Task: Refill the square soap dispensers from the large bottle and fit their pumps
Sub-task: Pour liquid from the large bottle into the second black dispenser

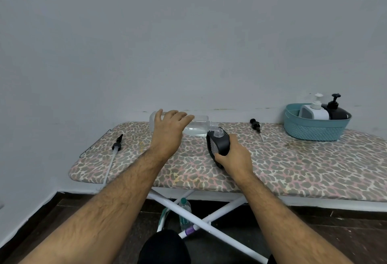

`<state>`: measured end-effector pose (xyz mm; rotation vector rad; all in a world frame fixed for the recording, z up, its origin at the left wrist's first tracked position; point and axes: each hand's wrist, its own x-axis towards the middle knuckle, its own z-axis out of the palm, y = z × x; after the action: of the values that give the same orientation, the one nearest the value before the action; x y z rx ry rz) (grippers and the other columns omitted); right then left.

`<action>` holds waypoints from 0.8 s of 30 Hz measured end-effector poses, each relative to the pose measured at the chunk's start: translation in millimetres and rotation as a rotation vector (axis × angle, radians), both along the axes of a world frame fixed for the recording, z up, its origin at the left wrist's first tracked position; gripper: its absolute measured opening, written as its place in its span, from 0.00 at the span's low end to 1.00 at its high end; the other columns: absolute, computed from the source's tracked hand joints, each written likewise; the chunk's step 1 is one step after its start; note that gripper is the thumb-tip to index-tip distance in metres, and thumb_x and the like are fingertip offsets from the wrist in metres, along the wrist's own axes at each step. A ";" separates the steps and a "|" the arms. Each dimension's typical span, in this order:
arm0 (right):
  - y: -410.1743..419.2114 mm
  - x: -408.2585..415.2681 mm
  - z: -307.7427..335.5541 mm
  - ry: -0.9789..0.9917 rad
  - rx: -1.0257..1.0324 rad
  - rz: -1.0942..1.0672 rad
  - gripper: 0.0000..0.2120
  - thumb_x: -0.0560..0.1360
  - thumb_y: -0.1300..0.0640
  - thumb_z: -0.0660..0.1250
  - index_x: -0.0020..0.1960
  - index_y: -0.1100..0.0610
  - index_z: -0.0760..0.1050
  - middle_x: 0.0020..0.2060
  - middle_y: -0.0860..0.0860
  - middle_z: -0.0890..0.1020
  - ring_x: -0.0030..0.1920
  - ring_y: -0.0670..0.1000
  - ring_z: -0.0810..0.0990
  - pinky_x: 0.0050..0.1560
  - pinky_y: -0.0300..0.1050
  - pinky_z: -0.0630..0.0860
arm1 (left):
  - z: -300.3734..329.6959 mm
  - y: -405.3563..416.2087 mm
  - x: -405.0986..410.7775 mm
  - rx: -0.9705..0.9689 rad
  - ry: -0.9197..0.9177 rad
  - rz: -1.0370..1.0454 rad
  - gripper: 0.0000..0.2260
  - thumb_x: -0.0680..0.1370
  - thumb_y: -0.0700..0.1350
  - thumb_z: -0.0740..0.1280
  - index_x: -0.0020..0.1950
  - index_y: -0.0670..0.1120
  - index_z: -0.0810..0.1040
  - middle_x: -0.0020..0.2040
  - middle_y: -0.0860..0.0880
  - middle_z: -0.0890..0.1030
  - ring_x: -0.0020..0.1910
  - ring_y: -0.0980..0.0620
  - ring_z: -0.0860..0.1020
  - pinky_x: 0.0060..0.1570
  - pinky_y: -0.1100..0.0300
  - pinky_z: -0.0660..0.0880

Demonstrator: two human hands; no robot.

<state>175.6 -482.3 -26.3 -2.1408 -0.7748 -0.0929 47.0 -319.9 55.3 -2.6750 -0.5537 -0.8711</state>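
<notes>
A: Any label to read on the large bottle (194, 126)?
B: None legible. It is clear plastic, lying almost level, part full of clear liquid, its threaded neck at the black dispenser's (217, 144) open mouth.
A: The hands?
B: The left hand (170, 129) wraps over the bottle; the right hand (234, 158) grips the dispenser, tilted on the leopard-print board (293, 165).
A: Pumps?
B: One black pump (256, 125) lies right of the dispenser, another (117, 145) far left. Farther right, a woven teal basket (314, 130) holds a white dispenser (314, 111) and a black one (337, 110).

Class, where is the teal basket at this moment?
In the head view, the teal basket stands at the far right of the ironing board, against the wall, holding a white dispenser and a black dispenser.
</notes>
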 end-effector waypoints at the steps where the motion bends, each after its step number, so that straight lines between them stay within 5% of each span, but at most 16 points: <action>1: 0.0 -0.1 0.1 0.002 0.001 -0.001 0.25 0.71 0.49 0.74 0.63 0.51 0.67 0.47 0.49 0.82 0.42 0.50 0.80 0.39 0.45 0.78 | -0.2 0.1 -0.2 0.000 0.001 0.001 0.30 0.72 0.31 0.69 0.70 0.54 0.73 0.68 0.52 0.77 0.69 0.47 0.71 0.73 0.39 0.52; 24: 0.0 0.1 -0.3 0.007 0.010 0.000 0.25 0.71 0.49 0.74 0.63 0.51 0.67 0.48 0.49 0.82 0.41 0.50 0.79 0.39 0.45 0.77 | 2.1 0.1 1.5 0.023 -0.001 -0.004 0.30 0.71 0.31 0.70 0.69 0.54 0.74 0.66 0.51 0.78 0.68 0.46 0.72 0.72 0.38 0.55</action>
<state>175.6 -482.3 -26.6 -2.1302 -0.7689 -0.0891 48.5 -319.9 57.4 -2.6561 -0.5356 -0.8741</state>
